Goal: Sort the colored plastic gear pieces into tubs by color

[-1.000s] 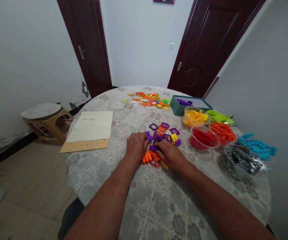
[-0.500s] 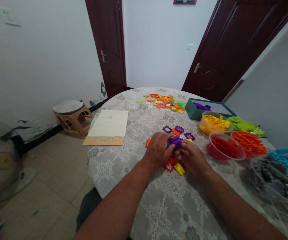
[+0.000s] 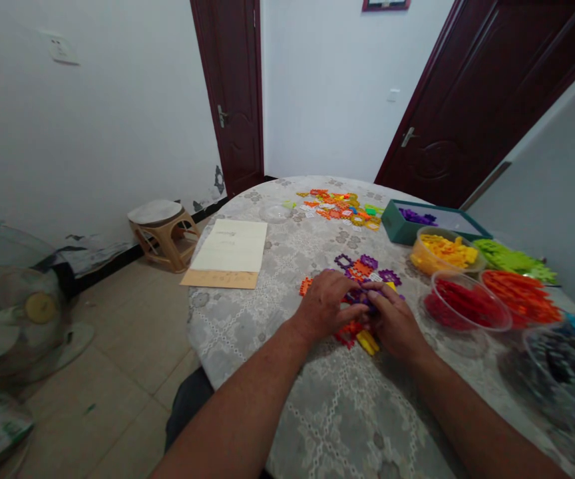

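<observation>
Both hands meet over the near middle of the table, closed on a purple plastic building piece (image 3: 360, 294). My left hand (image 3: 325, 305) pinches it from the left, and my right hand (image 3: 391, 318) grips it from the right; fingers cover most of it. Around them lie loose toothed pieces: a purple one (image 3: 369, 261) and others beyond the hands, an orange one (image 3: 305, 286) beside my left hand. Below the fingers show a red piece (image 3: 346, 338) and a yellow piece (image 3: 368, 342).
Tubs of yellow (image 3: 444, 251), red (image 3: 467, 303) and orange pieces (image 3: 521, 296) stand right, with a green box (image 3: 397, 226) behind. Mixed pieces (image 3: 340, 207) lie at the far side. A paper sheet (image 3: 230, 245) lies left. A stool (image 3: 164, 236) and a fan (image 3: 12, 313) stand on the floor.
The view has swung slightly left, so things sit further right. My fingers have closed in around the purple piece, which is now more hidden.
</observation>
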Demonstrator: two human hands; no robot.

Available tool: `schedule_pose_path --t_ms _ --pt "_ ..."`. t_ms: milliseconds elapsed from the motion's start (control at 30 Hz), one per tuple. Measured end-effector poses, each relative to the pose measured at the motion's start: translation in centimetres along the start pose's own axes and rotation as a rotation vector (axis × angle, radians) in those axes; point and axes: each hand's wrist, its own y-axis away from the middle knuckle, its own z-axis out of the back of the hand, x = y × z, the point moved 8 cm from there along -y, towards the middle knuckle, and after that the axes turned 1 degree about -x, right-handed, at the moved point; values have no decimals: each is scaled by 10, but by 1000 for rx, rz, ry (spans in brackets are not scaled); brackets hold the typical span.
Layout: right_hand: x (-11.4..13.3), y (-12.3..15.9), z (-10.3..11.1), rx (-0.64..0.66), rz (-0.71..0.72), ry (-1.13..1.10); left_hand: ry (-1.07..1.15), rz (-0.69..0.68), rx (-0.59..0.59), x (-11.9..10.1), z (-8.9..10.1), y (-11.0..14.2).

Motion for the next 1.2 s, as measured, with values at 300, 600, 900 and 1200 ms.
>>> schedule_pose_path --t_ms 300,600,900,1200 --pt "19 -9 32 -165 175 80 -206 269 -134 28 25 1" --pt "37 -10 43 -279 283 188 -413 507 244 60 27 -26" --pt "47 -4 42 -324 341 461 -469 414 307 72 -9 -26" --pt "69 13 4 -149 740 900 -398 317 270 64 -13 -24"
